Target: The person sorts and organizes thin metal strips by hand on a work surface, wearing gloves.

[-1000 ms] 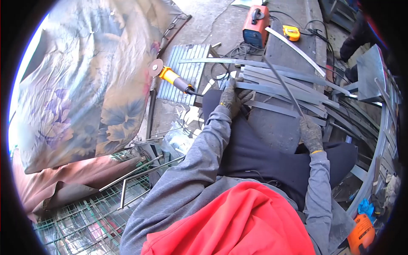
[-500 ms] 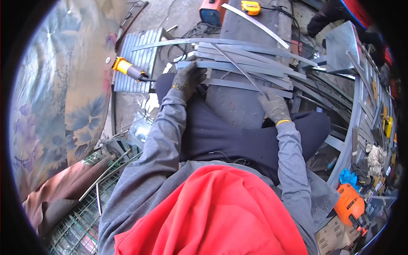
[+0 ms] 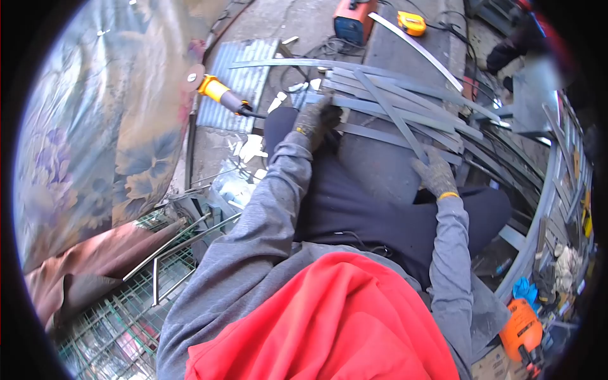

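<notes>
I sit astride a dark steel beam (image 3: 380, 171) with a pile of flat grey metal strips (image 3: 405, 107) lying across it. My left hand (image 3: 315, 120), in a dark work glove, rests on the left ends of the strips. My right hand (image 3: 434, 172), also gloved, grips the near end of one long metal strip (image 3: 389, 114) that slants up and away over the pile. My grey sleeves, dark trousers and a red hood fill the foreground.
A yellow-handled angle grinder (image 3: 218, 92) lies on a ribbed metal sheet (image 3: 244, 69) at left. An orange welder (image 3: 354, 18) and yellow tape measure (image 3: 411, 23) sit beyond. Floral cloth (image 3: 107, 126) hangs left, green wire mesh (image 3: 120, 323) below, metal frames right, another person (image 3: 516, 47) top right.
The long strip in my right hand has come down from raised to nearly flat on the pile. My left hand stays on the strip ends. The view has shifted.
</notes>
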Demonstrator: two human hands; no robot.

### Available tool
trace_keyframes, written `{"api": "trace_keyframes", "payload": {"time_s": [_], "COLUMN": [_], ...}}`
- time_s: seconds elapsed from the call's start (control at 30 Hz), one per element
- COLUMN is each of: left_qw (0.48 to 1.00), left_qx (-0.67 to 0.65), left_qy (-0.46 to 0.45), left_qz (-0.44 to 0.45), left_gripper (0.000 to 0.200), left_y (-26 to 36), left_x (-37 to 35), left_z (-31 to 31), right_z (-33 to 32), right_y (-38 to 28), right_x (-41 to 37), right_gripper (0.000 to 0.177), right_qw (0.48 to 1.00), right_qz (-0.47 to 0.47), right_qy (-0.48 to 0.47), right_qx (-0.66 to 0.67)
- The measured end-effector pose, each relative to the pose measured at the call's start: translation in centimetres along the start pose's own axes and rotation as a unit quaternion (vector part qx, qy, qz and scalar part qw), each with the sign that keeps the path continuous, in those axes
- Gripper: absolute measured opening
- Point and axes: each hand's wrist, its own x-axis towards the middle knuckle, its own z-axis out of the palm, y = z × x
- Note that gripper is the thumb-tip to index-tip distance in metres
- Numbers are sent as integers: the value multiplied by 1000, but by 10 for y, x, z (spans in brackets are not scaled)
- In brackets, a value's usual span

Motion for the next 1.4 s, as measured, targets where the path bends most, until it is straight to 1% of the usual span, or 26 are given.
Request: {"api": "trace_keyframes", "payload": {"time_s": [0.03, 0.1, 0.17, 0.2, 0.23, 0.33, 0.43, 0.6, 0.67, 0.73, 0.8, 0.87, 0.97, 1.0, 1.13, 1.2, 1.23, 1.3, 1.33, 1.4], "left_qw": [1000, 1000, 998, 998, 998, 997, 997, 996, 998, 997, 997, 996, 996, 997, 997, 996, 996, 993, 989, 989], "left_qx": [-8, -13, -50, -60, -58, -61, -51, -34, -34, -37, -39, -84, -89, -77, -69, -88, -88, -100, -129, -136], "left_qy": [11, 8, -39, -34, -34, -43, -44, -60, -45, -47, -45, -2, 3, -12, -7, 11, 10, -26, -28, -19], "left_qz": [13, -1, 10, -1, 9, 27, 45, 47, 42, 47, 57, 20, 16, 25, 24, 21, 20, 63, 70, 54], "left_gripper": [51, 49, 46, 43, 45, 47, 47, 46, 49, 51, 53, 57, 60, 62, 58, 53, 53, 43, 41, 39], "left_y": [3, 7, 6, 9, 9, 7, 9, 3, 3, 5, 7, 4, 6, 6, 8, 11, 12, 14, 10, -3], "left_x": [-6, -6, -3, -9, -10, -7, -11, 1, 1, -4, -4, 0, -2, -3, -5, -8, -14, -33, -42, -70], "left_z": [6, 6, -1, 4, 5, 3, 8, 2, 2, 6, 7, 4, 7, 7, 8, 9, 11, 14, 18, 34], "right_z": [0, 5, 5, 4, 4, -4, -3, -5, -4, -1, -4, -3, 1, -2, -2, 4, 5, 6, 6, 2], "right_y": [2, 8, 8, 8, 7, 0, 0, 2, 4, 7, 6, 4, 8, 3, 4, 10, 11, 12, 11, 9], "right_x": [1, 3, 3, 2, 1, -2, -5, -6, -6, -5, -6, -5, -3, -5, -5, -2, -2, 0, 2, 6], "right_gripper": [59, 61, 62, 63, 63, 68, 68, 68, 69, 69, 69, 68, 68, 68, 66, 59, 59, 53, 53, 46], "right_qw": [1000, 999, 1000, 1000, 1000, 999, 999, 998, 998, 1000, 1000, 999, 999, 998, 999, 999, 999, 998, 997, 977], "right_qz": [16, -13, -3, -8, 1, 37, 53, 55, 55, 28, 27, 45, 48, 59, 52, 32, 32, 3, 9, -18], "right_qy": [3, 16, 17, 15, 20, -16, -8, -13, -16, 2, -2, -11, -10, -16, -3, 24, 24, 55, 57, 175], "right_qx": [-4, -26, -21, -17, -17, -5, -9, -1, -5, -13, -2, -5, 9, 6, 9, -1, -1, 38, 41, 124]}}
